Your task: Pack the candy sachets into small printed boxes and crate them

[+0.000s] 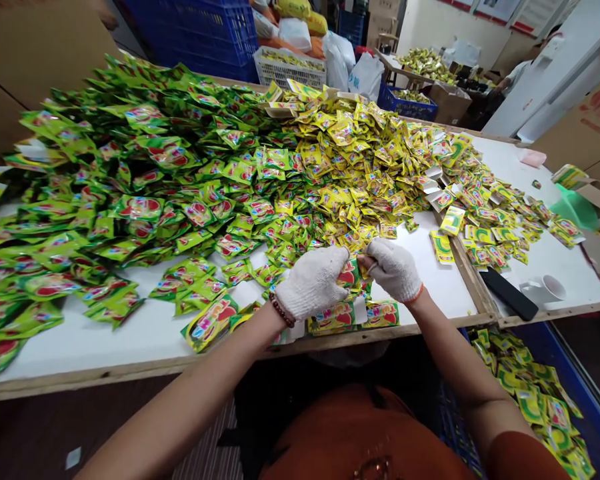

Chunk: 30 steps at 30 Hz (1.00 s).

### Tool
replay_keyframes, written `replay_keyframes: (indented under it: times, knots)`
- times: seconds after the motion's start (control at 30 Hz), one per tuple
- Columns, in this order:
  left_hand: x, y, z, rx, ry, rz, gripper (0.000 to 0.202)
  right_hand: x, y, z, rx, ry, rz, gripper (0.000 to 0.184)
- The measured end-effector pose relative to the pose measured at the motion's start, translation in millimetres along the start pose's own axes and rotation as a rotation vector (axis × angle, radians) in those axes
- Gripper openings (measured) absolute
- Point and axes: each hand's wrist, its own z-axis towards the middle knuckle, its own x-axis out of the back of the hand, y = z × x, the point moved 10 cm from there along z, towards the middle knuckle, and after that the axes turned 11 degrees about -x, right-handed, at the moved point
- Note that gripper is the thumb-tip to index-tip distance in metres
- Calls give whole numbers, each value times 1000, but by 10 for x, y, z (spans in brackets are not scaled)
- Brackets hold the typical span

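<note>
My left hand (314, 283), in a white knitted glove with a bead bracelet at the wrist, is closed on a small green-and-red pack (349, 272) at the table's front. Close beside it, my right hand (394, 269), also gloved, has thumb and fingers pinched together at the pack's upper right. What lies between those fingertips is hidden. Below the hands, small printed cartons (381, 315) line the table edge, and another carton (213, 321) lies tilted left of my left wrist. Behind the hands, green watermelon-print packets (180, 153) meet a heap of small yellow packets (355, 147).
A wooden strip (467, 273) divides the white tabletop (415, 297). Beyond it lie filled cartons (485, 235), a black phone (509, 293) and a white mug (544, 288). Below right stands a blue crate (570, 360) of cartons. Further crates (195, 33) stand behind the table.
</note>
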Motion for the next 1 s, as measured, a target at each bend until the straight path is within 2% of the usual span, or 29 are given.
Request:
replay_keyframes:
  times: [0.13, 0.23, 0.3, 0.37, 0.43, 0.5, 0.6, 0.77, 0.83, 0.93, 1.0]
  knots:
    - [1, -37, -18, 79, 63, -40, 21, -5, 35, -14, -72, 27, -4, 27]
    - [19, -59, -45, 145, 64, 29, 28, -43, 115, -40, -146, -32, 221, 19]
    - [43, -40, -39, 119, 41, 93, 37, -93, 236, -58, -235, -109, 442, 23]
    - [87, 3, -11, 50, 33, 137, 46, -128, 359, -69, -339, -161, 554, 22]
    - [134, 56, 29, -28, 34, 162, 48, -87, 403, -44, -379, -145, 508, 12]
    - [175, 78, 66, -64, 33, 176, 47, 2, 362, 13, -360, -93, 427, 16]
    - [236, 57, 85, -51, 40, 178, 48, 41, 299, 71, -373, -100, 503, 12]
    - [249, -5, 9, 38, 16, 167, 52, -199, 351, -84, -608, -269, 815, 30]
    - [220, 41, -19, 24, 1, 164, 46, -398, 302, -216, -698, -418, 963, 34]
    - [176, 107, -53, -4, -18, 152, 39, -634, 98, -393, -707, -689, 1188, 38]
    - [167, 95, -79, 13, -27, 140, 42, -668, 40, -454, -689, -747, 1271, 41]
